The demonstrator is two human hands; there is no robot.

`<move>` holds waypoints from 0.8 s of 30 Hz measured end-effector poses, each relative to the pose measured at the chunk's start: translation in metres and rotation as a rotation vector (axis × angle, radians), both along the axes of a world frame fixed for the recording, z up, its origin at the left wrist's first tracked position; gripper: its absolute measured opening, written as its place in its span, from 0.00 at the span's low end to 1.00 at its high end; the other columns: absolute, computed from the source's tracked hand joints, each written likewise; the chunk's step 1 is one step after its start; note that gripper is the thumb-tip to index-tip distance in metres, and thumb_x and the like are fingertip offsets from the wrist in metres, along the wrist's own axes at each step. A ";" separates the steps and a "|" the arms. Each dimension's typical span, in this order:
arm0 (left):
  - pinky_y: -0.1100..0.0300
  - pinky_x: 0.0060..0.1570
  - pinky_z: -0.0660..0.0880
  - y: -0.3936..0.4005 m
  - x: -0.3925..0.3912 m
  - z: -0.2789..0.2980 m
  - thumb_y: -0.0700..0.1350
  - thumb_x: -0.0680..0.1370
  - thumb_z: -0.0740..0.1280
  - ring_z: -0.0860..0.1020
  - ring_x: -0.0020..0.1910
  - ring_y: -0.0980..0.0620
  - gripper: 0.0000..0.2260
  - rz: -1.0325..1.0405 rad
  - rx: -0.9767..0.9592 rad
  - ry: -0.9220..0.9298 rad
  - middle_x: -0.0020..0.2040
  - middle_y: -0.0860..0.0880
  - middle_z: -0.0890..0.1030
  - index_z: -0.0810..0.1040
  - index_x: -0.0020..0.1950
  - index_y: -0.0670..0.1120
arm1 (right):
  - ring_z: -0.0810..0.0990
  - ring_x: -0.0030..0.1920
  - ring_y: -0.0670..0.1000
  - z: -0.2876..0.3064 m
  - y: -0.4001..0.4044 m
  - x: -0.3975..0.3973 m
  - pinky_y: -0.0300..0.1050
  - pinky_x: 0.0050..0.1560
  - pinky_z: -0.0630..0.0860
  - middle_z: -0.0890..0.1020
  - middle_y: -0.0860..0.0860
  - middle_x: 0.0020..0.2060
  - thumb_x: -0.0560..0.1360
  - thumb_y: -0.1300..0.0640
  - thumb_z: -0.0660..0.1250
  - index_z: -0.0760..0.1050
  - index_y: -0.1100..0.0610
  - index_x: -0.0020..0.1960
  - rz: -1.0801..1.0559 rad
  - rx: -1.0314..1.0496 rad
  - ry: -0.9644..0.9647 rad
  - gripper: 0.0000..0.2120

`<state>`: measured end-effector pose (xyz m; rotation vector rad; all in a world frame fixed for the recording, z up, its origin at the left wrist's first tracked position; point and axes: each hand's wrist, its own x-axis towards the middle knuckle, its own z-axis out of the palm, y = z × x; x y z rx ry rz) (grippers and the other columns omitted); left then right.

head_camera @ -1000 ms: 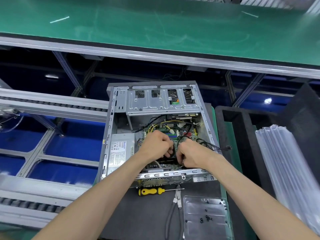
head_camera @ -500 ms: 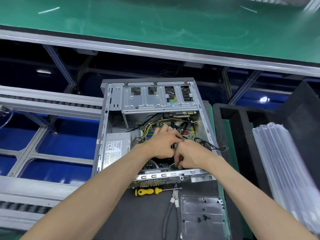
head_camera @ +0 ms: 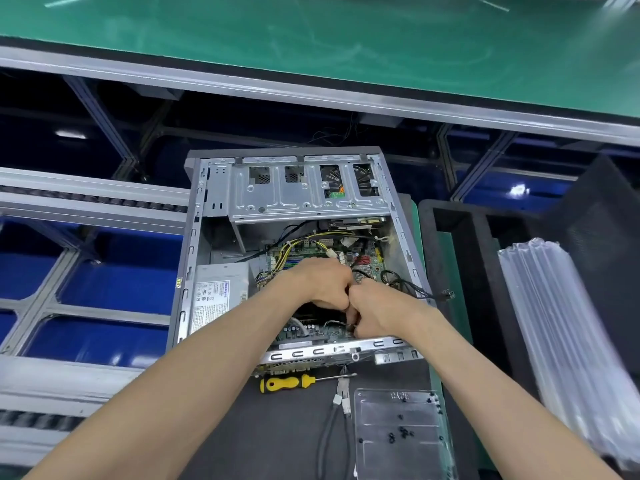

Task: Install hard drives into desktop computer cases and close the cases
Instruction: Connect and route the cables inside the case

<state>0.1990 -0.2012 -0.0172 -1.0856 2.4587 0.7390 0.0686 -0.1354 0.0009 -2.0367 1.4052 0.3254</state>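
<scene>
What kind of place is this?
Probably a computer assembly line: an open desktop case on a work mat, a long green conveyor belt behind it, and a clear tray of screws beside a screwdriver.

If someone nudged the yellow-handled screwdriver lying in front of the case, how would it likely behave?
The screwdriver would probably roll, since its rounded handle lies flat on the dark mat. It looks rigid, with a thin straight metal shaft, and likely light enough to lift easily.
</scene>
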 end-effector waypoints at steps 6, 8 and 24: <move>0.59 0.32 0.66 -0.002 0.001 0.000 0.52 0.64 0.66 0.76 0.39 0.46 0.07 0.003 0.009 0.028 0.34 0.55 0.75 0.72 0.40 0.57 | 0.81 0.40 0.54 0.003 0.001 0.001 0.48 0.44 0.81 0.85 0.54 0.36 0.68 0.68 0.66 0.86 0.60 0.40 -0.013 -0.034 -0.009 0.10; 0.61 0.29 0.63 -0.001 -0.003 -0.001 0.53 0.64 0.75 0.75 0.35 0.49 0.13 -0.026 -0.040 -0.012 0.31 0.55 0.74 0.70 0.34 0.53 | 0.81 0.39 0.55 0.003 0.001 0.002 0.49 0.44 0.81 0.85 0.55 0.35 0.67 0.68 0.64 0.86 0.60 0.39 -0.010 -0.048 -0.016 0.12; 0.74 0.45 0.71 -0.010 -0.005 -0.011 0.42 0.70 0.78 0.77 0.38 0.69 0.09 0.486 0.029 0.630 0.36 0.63 0.80 0.88 0.49 0.51 | 0.78 0.45 0.54 -0.003 -0.004 0.004 0.40 0.42 0.71 0.76 0.50 0.36 0.73 0.67 0.67 0.81 0.57 0.44 0.013 0.009 0.034 0.08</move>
